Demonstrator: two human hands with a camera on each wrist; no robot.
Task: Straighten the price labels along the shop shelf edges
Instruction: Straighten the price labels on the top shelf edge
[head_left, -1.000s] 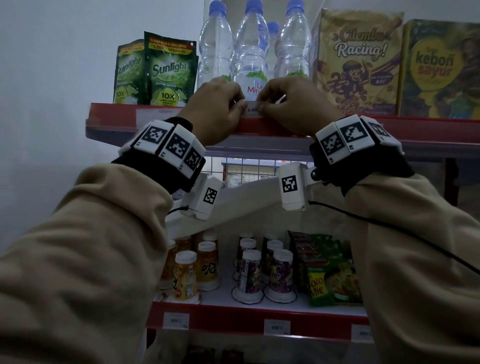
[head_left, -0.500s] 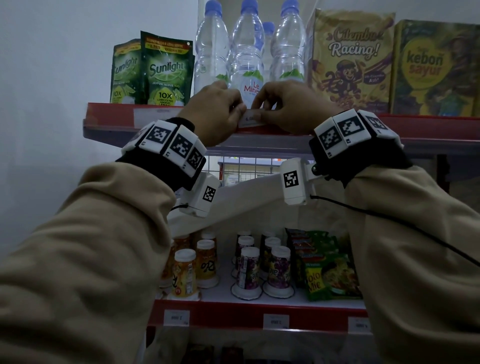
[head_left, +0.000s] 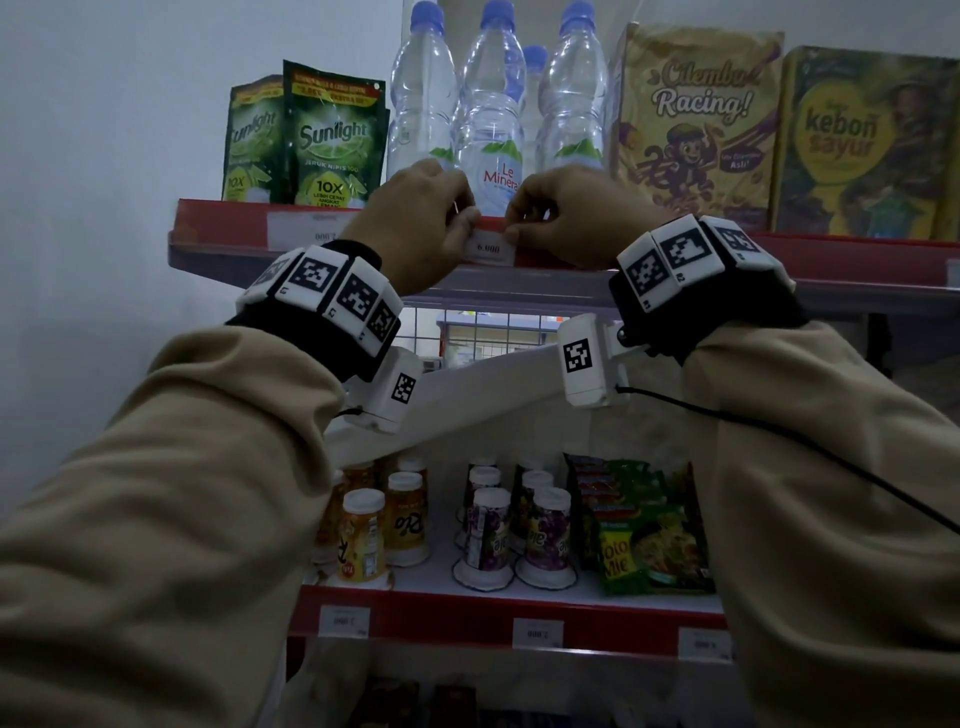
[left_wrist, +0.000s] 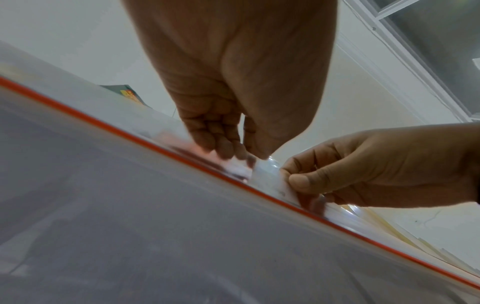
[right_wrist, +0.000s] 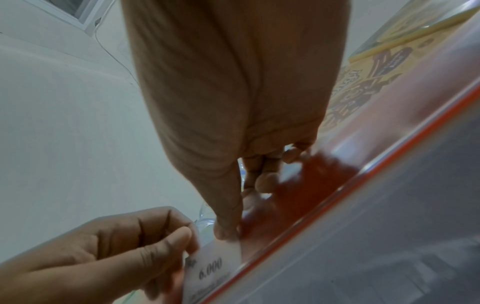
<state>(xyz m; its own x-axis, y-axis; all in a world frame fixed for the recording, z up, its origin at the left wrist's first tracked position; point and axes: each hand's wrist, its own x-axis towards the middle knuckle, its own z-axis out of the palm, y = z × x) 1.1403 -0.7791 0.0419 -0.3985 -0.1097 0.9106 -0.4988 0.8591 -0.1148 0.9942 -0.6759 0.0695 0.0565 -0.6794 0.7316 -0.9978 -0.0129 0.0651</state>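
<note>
A white price label (head_left: 488, 248) reading 6.000 sits on the red edge strip of the top shelf (head_left: 852, 260), below the water bottles. My left hand (head_left: 470, 221) pinches its left end and my right hand (head_left: 511, 228) pinches its right end. In the right wrist view the label (right_wrist: 213, 267) shows its print, with my right thumb on its upper corner and my left hand (right_wrist: 182, 240) at its other side. The left wrist view shows both hands meeting on the label (left_wrist: 267, 174) at the strip. Other labels (head_left: 537, 633) sit on the lower shelf edge.
Water bottles (head_left: 491, 140) stand right behind the label, green Sunlight pouches (head_left: 332, 140) to their left, cardboard boxes (head_left: 696, 124) to their right. The lower shelf carries small drink bottles (head_left: 363, 540), cups (head_left: 488, 540) and noodle packets (head_left: 649, 551). A grey wall lies left.
Both hands have stayed on the label and drawn it slightly down, so its 6.000 print now shows between them. The view has tilted a little.
</note>
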